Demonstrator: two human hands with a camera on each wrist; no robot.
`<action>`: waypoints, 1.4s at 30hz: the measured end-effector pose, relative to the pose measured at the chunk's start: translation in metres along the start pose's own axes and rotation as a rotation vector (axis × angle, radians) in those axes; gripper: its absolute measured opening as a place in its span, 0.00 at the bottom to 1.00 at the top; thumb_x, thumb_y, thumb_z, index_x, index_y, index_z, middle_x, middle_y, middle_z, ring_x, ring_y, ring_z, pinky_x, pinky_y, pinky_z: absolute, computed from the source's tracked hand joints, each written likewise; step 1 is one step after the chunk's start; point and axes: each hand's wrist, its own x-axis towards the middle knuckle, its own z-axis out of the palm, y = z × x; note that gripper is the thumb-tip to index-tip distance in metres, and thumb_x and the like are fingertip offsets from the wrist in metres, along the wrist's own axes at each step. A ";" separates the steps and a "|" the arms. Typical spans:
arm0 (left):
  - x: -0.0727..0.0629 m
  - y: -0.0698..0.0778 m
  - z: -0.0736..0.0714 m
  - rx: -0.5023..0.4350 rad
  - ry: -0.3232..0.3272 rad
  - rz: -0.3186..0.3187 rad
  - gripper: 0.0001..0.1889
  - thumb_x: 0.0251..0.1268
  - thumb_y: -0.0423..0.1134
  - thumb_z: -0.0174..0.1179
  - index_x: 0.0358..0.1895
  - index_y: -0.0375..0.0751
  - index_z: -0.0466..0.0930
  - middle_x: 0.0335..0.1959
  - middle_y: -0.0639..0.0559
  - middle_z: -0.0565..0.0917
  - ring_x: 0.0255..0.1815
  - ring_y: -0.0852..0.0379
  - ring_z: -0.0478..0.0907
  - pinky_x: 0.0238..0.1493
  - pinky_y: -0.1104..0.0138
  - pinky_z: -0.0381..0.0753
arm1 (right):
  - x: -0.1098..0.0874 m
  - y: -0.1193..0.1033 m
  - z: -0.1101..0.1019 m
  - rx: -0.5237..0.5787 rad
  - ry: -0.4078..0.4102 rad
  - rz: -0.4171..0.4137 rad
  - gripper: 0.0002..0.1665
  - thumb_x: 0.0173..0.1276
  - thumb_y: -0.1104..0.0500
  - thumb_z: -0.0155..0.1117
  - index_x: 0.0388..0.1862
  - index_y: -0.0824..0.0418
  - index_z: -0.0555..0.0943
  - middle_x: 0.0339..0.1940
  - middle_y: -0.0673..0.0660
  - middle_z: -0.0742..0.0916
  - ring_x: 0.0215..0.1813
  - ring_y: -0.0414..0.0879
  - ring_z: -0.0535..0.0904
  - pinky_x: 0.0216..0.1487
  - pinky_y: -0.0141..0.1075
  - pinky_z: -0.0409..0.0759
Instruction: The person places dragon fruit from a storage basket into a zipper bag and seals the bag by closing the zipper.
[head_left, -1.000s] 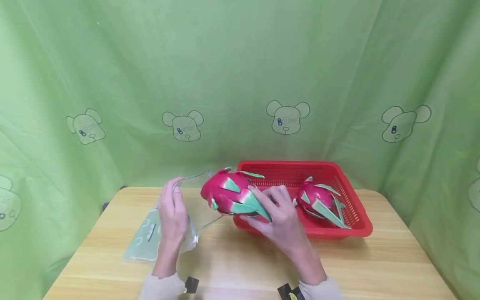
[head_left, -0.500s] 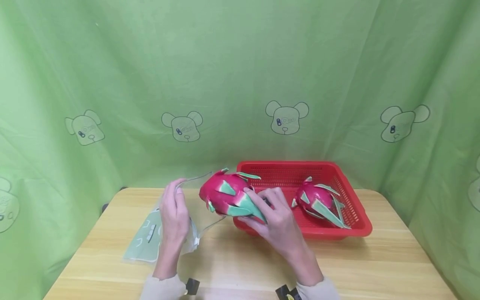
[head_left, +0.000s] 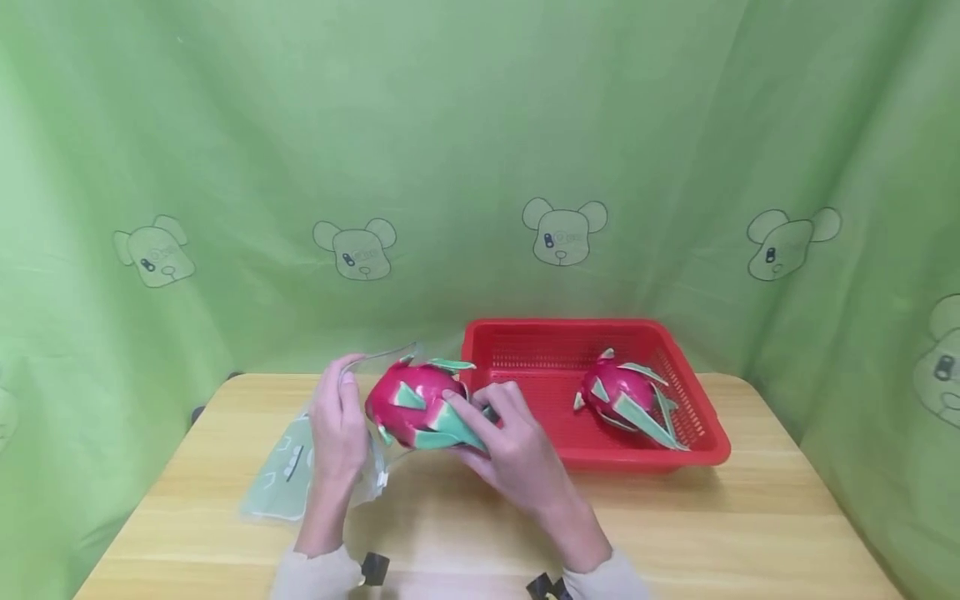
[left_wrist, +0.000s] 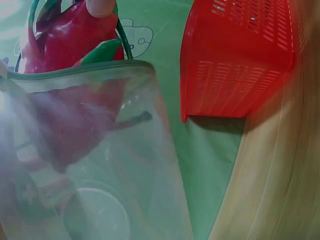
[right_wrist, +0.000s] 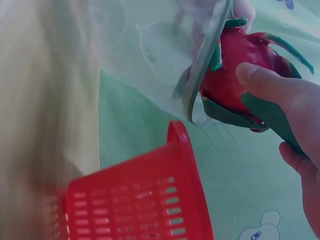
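My right hand (head_left: 513, 450) grips a pink dragon fruit (head_left: 423, 412) by its green-leafed end, thumb along its side. The fruit is held above the table, tilted toward the left. A clear zip bag (head_left: 279, 477) with a pale green printed design is held by its mouth in my left hand (head_left: 339, 425). In the left wrist view, the fruit's front end lies inside the bag's opening, seen through the film of the bag (left_wrist: 145, 180). The right wrist view has the fruit (right_wrist: 232, 75) partly past the bag's rim. The left fingers are partly hidden by the bag.
A red perforated basket (head_left: 562, 325) stands at the back right of the wooden table (head_left: 712, 533), with a second dragon fruit (head_left: 624, 392) lying in it. A green curtain (head_left: 450, 150) with bear-head prints hangs behind and at both sides.
My right hand has moved left with the dragon fruit, bringing its front end into the bag's mouth. The left hand still holds the bag in nearly the same place.
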 end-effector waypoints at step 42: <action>-0.005 0.000 0.005 -0.129 -0.190 -0.052 0.17 0.83 0.37 0.42 0.60 0.42 0.79 0.59 0.47 0.82 0.62 0.47 0.78 0.67 0.45 0.73 | -0.003 -0.021 0.032 0.087 -0.197 0.153 0.39 0.53 0.49 0.86 0.64 0.54 0.82 0.59 0.52 0.82 0.61 0.44 0.71 0.54 0.34 0.84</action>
